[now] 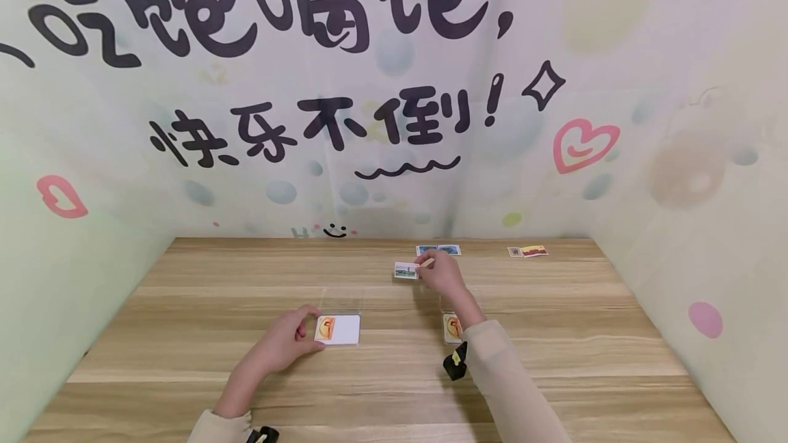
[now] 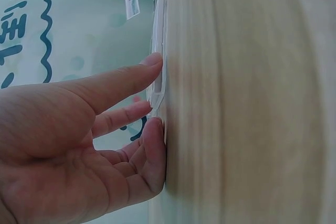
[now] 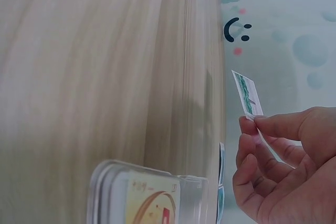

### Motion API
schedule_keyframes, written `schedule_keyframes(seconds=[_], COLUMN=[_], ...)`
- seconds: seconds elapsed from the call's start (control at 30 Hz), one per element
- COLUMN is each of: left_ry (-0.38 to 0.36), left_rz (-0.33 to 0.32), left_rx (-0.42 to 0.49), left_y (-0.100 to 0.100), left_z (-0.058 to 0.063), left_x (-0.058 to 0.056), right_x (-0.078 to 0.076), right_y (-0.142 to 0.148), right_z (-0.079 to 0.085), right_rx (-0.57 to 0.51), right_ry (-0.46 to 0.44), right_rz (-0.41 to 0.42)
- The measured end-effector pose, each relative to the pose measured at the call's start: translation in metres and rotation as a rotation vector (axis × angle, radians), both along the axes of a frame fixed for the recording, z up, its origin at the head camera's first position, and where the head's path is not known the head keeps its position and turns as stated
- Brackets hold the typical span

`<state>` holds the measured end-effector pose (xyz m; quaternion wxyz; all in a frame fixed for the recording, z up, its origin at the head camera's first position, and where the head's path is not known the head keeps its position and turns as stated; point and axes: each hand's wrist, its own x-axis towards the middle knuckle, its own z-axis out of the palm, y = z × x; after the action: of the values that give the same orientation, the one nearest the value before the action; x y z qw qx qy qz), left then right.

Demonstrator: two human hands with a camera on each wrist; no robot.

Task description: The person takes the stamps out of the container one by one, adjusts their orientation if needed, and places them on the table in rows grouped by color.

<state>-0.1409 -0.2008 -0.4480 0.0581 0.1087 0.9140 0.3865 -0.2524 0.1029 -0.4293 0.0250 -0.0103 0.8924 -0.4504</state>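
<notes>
My right hand (image 1: 442, 275) pinches a stamp (image 1: 403, 270) by its edge between thumb and forefinger, raised off the table. The stamp has a green landscape and a white border, seen closer in the right wrist view. My left hand (image 1: 282, 339) grips the left side of a clear plastic case (image 1: 346, 330), thumb at its near edge and forefinger at its far edge. Inside that case lies a white card with a stamp in orange and yellow (image 1: 326, 328) at its left. The case's transparent lid (image 1: 342, 301) stands open toward the back.
A second clear case (image 3: 100, 195) with an orange stamp (image 1: 452, 327) sits partly under my right forearm. Two blue stamps (image 1: 449, 250) lie near the table's back edge, and a small stamp beside a red-and-yellow stamp (image 1: 534, 251) lies farther right. Printed walls (image 1: 394, 204) enclose the wooden table (image 1: 203, 306).
</notes>
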Motion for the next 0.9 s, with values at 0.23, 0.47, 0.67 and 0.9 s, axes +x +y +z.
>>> schedule_keyframes(seconds=[0.23, 0.47, 0.67, 0.9], left_ry=[-0.001, -0.003, -0.002, -0.003], left_rz=[0.003, 0.007, 0.0, 0.008], left_rx=[0.004, -0.001, 0.009, 0.009], left_y=[0.0, 0.001, -0.001, 0.0], left_z=[0.001, 0.001, -0.001, -0.001], left_x=[0.001, 0.001, 0.0, 0.001], right_x=[0.0, -0.003, -0.006, -0.012], right_y=[0.0, 0.001, 0.002, 0.005], right_z=[0.002, 0.002, 0.001, -0.002], right_rx=[-0.003, -0.008, -0.012, 0.001], right_ry=[-0.005, -0.005, -0.002, 0.036], right_rz=[0.003, 0.004, -0.01, -0.02])
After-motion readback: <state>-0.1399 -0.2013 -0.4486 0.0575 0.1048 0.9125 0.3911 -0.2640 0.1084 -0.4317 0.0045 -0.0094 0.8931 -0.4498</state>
